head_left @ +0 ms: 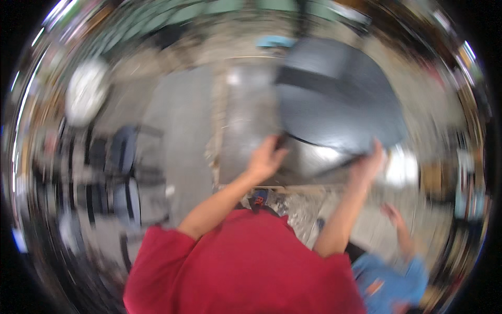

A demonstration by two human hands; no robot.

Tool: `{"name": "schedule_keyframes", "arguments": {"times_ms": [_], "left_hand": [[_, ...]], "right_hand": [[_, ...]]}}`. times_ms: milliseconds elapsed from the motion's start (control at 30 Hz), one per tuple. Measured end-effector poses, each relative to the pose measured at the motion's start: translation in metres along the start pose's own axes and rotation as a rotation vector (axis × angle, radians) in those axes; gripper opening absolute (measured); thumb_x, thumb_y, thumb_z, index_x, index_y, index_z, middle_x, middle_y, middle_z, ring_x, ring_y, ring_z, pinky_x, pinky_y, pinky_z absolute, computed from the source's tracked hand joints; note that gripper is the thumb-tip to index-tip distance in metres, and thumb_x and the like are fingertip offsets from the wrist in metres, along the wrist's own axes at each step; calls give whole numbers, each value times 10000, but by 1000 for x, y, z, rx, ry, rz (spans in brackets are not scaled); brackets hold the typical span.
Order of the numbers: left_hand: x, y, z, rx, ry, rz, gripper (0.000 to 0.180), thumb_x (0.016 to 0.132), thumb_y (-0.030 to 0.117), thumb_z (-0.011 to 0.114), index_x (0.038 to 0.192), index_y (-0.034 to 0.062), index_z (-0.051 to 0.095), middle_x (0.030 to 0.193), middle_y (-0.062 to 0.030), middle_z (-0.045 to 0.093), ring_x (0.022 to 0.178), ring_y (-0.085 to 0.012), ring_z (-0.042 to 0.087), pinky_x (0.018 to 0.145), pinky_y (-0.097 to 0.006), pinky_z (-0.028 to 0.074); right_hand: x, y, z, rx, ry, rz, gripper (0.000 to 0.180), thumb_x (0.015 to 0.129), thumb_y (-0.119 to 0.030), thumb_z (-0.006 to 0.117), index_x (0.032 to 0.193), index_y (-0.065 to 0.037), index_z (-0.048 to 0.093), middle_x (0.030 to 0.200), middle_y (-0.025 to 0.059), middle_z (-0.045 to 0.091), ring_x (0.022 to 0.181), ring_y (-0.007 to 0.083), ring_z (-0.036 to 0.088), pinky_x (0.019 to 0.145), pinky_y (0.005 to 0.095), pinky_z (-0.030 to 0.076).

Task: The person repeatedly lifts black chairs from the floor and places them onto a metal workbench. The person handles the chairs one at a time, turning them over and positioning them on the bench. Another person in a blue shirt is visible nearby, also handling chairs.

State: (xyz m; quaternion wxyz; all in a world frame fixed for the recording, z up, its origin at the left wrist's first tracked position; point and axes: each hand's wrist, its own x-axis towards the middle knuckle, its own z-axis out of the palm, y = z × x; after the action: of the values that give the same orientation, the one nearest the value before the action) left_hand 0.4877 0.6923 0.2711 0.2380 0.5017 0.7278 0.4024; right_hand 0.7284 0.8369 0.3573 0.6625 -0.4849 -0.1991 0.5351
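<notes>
I've got my left hand (265, 161) and right hand (368, 165) half-curled, gripping the panel (340, 112) by the tabletop's (247, 112) near edge, handling seemingly unfinished.

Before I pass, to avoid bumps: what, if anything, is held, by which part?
A dark-grey rounded panel, apparently by its near edge, right hand at right, left hand at left; blur hides exact grips.

The broad, rounded panel (355, 112) is dark grey, darker-banded at left. It sits right of centre, toward the far side.
</notes>
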Motion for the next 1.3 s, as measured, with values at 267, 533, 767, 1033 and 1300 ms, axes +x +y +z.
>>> {"name": "schedule_keyframes", "arguments": {"times_ms": [267, 533, 767, 1033, 1300], "left_hand": [[-20, -16, -13, -151, 30, 100, 474, 873, 263, 684, 1248, 51, 487, 1141, -184, 603, 1064, -389, 601, 872, -489, 499], [-214, -176, -70, -173, -72, -293, 503, 896, 457, 648, 1219, 77, 591, 1187, -177, 657, 1117, -368, 618, 912, -461, 505], [-581, -378, -193, 121, -76, -1355, 610, 860, 539, 620, 1279, 96, 612, 1291, -182, 625, 1207, -359, 590, 993, -478, 481], [-834, -451, -402, 717, 450, -1492, 728, 841, 377, 747, 1391, 3, 452, 1389, -217, 513, 1289, -385, 494, 1061, -489, 430], [-844, -525, -509, 727, 507, -1365, 767, 790, 297, 799, 1411, 29, 438, 1404, -204, 521, 1256, -409, 533, 1028, -501, 449]], "right_hand": [[18, 12, -11, -26, -101, -262, 540, 954, -395, 596, 1262, 47, 561, 1269, 219, 589, 1164, 382, 564, 1033, 523, 418], [-35, 120, -76, -171, -209, -116, 625, 1001, -600, 377, 1173, -28, 559, 1142, 176, 608, 1064, 329, 582, 927, 478, 454], [-278, 276, -228, -958, -415, 536, 640, 990, -575, 405, 1455, -137, 365, 1392, 183, 481, 1120, 347, 584, 875, 549, 506], [-405, 293, -346, -1590, -874, 309, 450, 992, -413, 580, 1173, -3, 621, 1003, 96, 667, 923, 185, 615, 831, 331, 497], [-480, 221, -357, -1700, -742, 285, 455, 971, -468, 560, 1203, -85, 641, 1088, 152, 690, 1032, 257, 648, 906, 370, 495]]}}
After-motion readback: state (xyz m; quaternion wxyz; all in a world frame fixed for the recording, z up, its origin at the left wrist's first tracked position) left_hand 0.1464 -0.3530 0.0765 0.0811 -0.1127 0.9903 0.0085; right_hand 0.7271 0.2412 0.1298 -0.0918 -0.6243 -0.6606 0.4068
